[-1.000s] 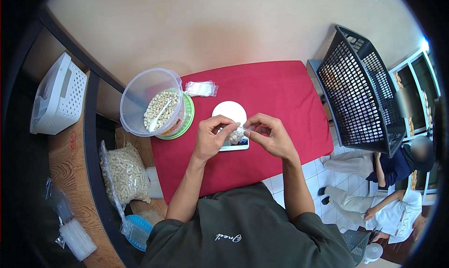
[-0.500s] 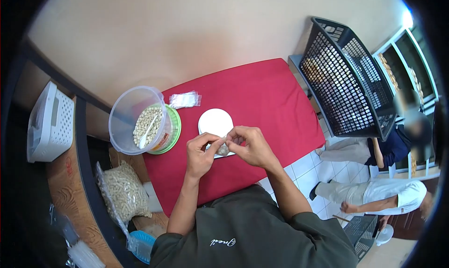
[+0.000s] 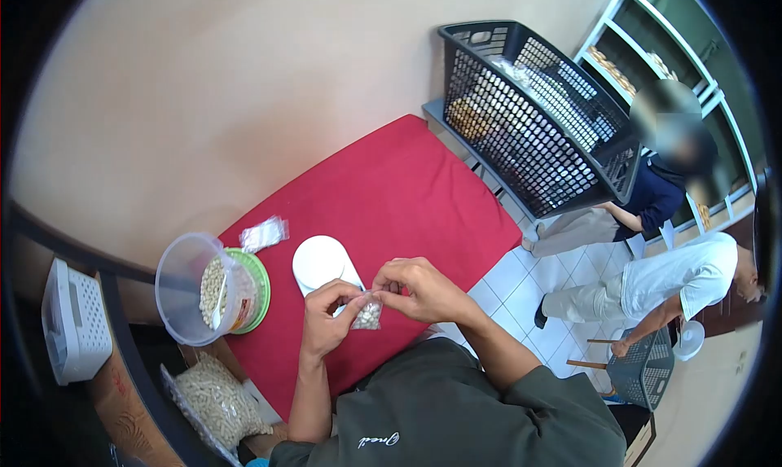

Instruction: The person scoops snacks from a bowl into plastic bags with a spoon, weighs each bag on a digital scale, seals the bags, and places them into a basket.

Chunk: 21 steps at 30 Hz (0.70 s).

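A small clear plastic bag (image 3: 369,316) with pale nut-like pieces in its bottom hangs between my hands over the near side of the table. My left hand (image 3: 330,316) pinches the bag's top edge from the left. On the right, the fingers of my right hand (image 3: 423,290) are closed on the same top edge. Just beyond my hands lies a white kitchen scale (image 3: 318,259) with a round top. Further left, a clear plastic tub (image 3: 175,276) holds similar pale pieces and a white spoon (image 3: 219,302). A stack of small clear bags (image 3: 264,234) rests behind it.
A red cloth (image 3: 375,198) covers the table. A large black crate (image 3: 521,125) stands beyond its right end. At lower left are a big bag of pale pieces (image 3: 216,398) and a white perforated basket (image 3: 77,324). Two people are at the right, one in a white shirt (image 3: 680,276).
My view has turned, so the table and crate sit further left. The bag has come clear of the scale toward me and its filled bottom now shows below my fingers.
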Each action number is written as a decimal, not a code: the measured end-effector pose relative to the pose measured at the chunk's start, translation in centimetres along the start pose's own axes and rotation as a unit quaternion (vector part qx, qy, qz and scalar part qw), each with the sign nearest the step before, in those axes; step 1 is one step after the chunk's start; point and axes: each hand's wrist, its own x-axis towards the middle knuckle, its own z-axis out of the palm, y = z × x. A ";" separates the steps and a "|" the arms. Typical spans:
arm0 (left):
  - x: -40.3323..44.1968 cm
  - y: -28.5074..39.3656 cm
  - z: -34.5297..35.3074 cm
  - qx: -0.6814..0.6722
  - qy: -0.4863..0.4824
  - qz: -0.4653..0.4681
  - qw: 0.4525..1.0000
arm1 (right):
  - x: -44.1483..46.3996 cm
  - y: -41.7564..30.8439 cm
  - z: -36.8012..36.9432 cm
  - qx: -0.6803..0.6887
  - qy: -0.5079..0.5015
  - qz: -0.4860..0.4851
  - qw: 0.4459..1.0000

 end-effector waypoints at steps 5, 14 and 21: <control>2.1 1.8 2.2 0.071 -0.032 0.061 0.995 | -1.1 -0.1 -3.5 -0.044 -0.008 -0.056 0.997; 9.5 3.7 13.2 0.075 -0.028 0.074 0.994 | -5.9 1.4 -17.3 -0.098 0.017 -0.063 0.993; 17.7 6.4 26.2 0.015 -0.121 0.262 0.957 | -10.8 1.8 -29.8 -0.209 -0.049 -0.062 0.975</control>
